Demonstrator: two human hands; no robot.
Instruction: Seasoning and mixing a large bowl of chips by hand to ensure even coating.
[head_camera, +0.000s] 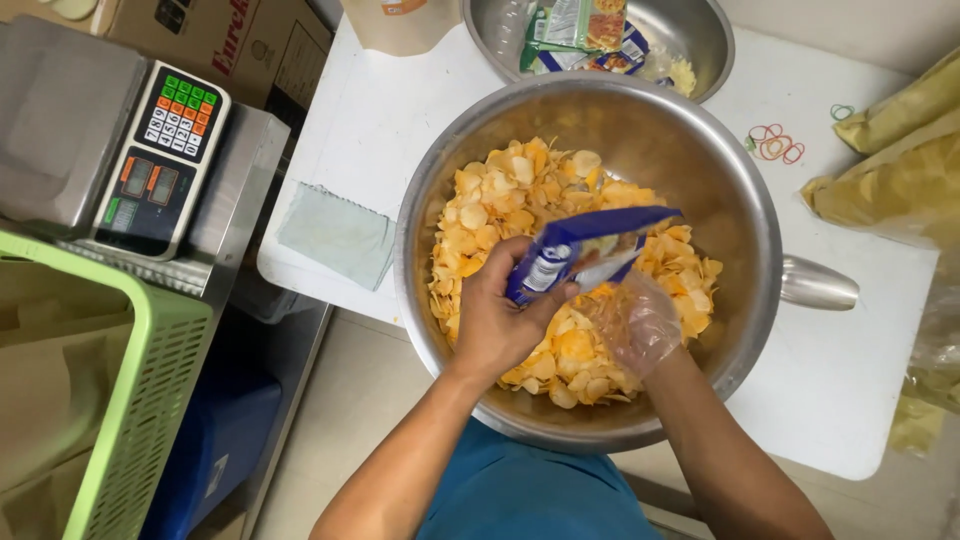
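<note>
Left hand (497, 325), packet (585, 250), chips (520, 195)

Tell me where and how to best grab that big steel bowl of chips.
Grip the big steel bowl by its bare rim at the far-left and far-right sides, coming from above. The left hand and gloved right hand hold the blue packet over its near side.

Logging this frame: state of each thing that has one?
blue packet: open, held tilted over the chips
left hand: bare, gripping the packet
right hand: in clear glove, at packet mouth
large steel bowl: full of chips
small steel bowl: holds wrappers
scale: platform empty
</note>
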